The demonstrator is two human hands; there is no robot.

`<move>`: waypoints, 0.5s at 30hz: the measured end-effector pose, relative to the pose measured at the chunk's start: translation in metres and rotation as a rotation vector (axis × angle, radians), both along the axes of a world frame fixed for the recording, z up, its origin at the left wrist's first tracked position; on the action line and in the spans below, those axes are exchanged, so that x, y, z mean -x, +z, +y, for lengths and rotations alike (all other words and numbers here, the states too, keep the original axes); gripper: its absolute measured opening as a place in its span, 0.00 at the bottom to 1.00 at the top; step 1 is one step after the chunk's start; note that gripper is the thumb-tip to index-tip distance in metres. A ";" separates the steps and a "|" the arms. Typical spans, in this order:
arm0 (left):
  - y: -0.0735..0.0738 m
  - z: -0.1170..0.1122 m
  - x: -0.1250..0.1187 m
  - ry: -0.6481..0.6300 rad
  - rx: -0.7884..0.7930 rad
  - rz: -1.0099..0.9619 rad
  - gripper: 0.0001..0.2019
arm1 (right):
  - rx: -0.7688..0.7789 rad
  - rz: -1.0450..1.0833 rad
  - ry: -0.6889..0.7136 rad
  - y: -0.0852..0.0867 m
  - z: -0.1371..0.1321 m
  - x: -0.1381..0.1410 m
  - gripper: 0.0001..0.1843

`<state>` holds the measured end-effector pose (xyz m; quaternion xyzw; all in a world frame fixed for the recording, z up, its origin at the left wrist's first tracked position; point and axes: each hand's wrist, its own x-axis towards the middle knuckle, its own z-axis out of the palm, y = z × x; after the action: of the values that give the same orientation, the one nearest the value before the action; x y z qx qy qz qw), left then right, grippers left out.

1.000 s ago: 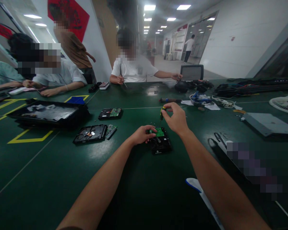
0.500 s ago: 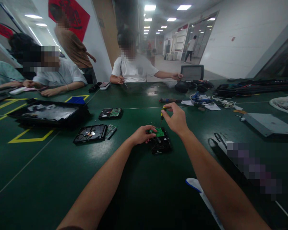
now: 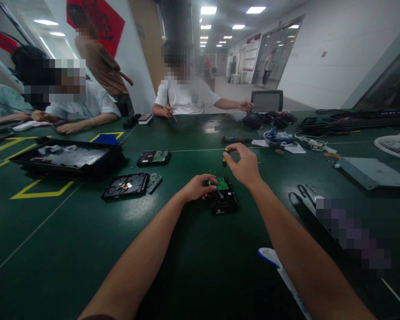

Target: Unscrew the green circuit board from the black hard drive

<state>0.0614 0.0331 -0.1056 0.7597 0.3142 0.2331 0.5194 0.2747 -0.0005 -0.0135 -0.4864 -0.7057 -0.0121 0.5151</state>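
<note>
Apparently the left drive (image 3: 126,186) is already lying stripped, a loose board (image 3: 154,181) beside it, while the right hand (image 3: 246,163) is pinching a screwdriver (image 3: 224,160) over the near drive (image 3: 224,203) on the table (image 3: 173,275), its green board (image 3: 223,184) still on, and the left hand (image 3: 198,187) is gripping that drive's edge.

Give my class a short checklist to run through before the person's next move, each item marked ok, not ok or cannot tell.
1. Screwdriver in hand: ok, held in the right hand.
2. Screwdriver roughly upright: ok.
3. Tip seated in a screw: cannot tell, too small.
4. Hard drive steadied: ok, the left hand touches its left side.
5. Green board fully uncovered: not ok, left fingertips overlap it.
6. Small bits well away: not ok, just beyond the drive.
</note>
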 end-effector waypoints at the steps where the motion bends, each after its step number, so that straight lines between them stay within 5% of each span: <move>1: 0.000 0.000 0.000 0.000 0.002 0.000 0.15 | -0.008 -0.017 0.005 0.000 0.000 0.000 0.08; 15: 0.000 0.000 0.000 0.011 0.014 -0.002 0.15 | -0.029 -0.065 -0.042 0.002 -0.002 0.000 0.08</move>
<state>0.0617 0.0328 -0.1060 0.7541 0.3196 0.2343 0.5237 0.2747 -0.0021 -0.0112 -0.4931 -0.7114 -0.0489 0.4984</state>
